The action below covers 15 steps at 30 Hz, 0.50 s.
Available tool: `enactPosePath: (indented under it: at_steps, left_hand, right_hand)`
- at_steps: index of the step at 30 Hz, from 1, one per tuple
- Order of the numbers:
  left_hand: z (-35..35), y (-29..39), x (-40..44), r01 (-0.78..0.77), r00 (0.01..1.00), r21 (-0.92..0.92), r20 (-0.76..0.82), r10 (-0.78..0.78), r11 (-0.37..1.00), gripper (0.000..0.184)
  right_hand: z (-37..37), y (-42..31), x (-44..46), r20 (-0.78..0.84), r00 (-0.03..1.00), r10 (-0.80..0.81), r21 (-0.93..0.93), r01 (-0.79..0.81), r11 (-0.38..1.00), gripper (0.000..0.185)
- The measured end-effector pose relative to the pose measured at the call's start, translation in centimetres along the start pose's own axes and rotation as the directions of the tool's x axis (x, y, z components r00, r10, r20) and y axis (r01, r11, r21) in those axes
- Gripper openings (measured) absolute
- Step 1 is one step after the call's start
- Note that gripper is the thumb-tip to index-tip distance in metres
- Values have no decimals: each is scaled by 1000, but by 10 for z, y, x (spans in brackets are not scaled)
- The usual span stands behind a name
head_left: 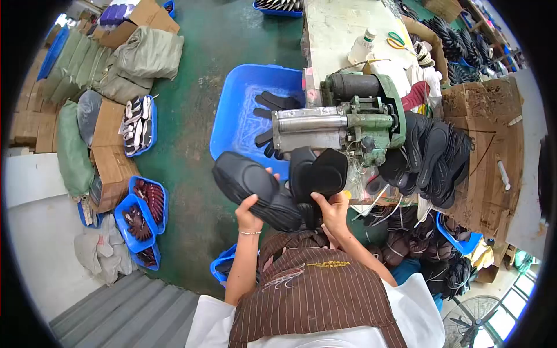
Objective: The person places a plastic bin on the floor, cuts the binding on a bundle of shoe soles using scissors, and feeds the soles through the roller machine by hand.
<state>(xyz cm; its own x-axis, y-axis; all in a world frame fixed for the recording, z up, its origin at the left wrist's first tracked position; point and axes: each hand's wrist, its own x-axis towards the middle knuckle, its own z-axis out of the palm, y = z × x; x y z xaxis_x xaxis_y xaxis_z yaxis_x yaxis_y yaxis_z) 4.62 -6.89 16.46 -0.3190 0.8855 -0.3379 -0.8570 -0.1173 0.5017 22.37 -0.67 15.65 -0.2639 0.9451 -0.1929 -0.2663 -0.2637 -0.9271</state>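
My left hand [249,213] is wrapped round a thick stack of black insoles [246,180], thumb on the near side and fingertips showing past the far edge. My right hand [333,212] grips another bunch of black insoles [316,174], its thumb pressed on the near face. The two bunches are close together in front of my apron [325,284]; whether they touch is hard to tell. Just beyond them stands a green machine [371,124] with a shiny metal roller [310,120]. Several dark insoles [277,101] lie in the blue bin [232,110] beside and below the roller.
On the worktable [331,35] are a clear bottle [362,46] and green-handled scissors [396,40]. A pile of black insoles [432,151] lies right of the machine near cardboard [484,127]. Blue baskets [134,223] and sacks [148,52] line the left floor. A fan [473,319] stands lower right.
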Motion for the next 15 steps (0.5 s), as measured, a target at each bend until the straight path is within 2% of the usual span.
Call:
enactPosePath:
  at_steps: [1, 2, 4, 7, 9, 10, 12, 14, 15]
  left_hand:
    - [-3, 5, 0, -34, 999, -38, -24, 33, 999, 71]
    - [-6, 9, -1, -63, 995, 14, -78, 64, 998, 73]
    - [-10, 17, -4, -62, 995, -4, -84, 62, 998, 74]
    - [-13, 22, -4, -42, 995, -18, -87, 40, 999, 75]
    - [-11, 22, -2, -30, 999, -14, -27, 30, 999, 75]
    - [-11, 21, -1, -28, 999, -16, -26, 28, 999, 75]
    - [-8, 17, 0, 8, 1000, -12, -21, -8, 1000, 76]
    - [-9, 12, 3, 33, 999, -17, -17, -34, 999, 77]
    - [-9, 10, 3, 62, 998, -17, -13, -62, 998, 77]
  right_hand:
    - [-5, 12, 2, -98, 995, 36, 76, -29, 997, 26]
    - [-11, 27, 7, -138, 990, 38, 62, -30, 998, 28]
    - [-25, 47, 27, -118, 991, 58, -97, -70, 993, 28]
    - [-20, 47, 75, -17, 998, -56, -176, 52, 983, 28]
    - [-5, 30, 95, -30, 997, -68, 14, 68, 998, 25]
    - [-1, 18, 92, -22, 1000, 4, 17, -4, 1000, 23]
    - [2, 7, 70, -51, 998, 33, -165, -41, 985, 22]
    - [-4, 24, 40, 4, 987, 163, -169, -160, 973, 26]
    - [-3, 37, 27, -20, 986, 166, -70, -167, 984, 28]
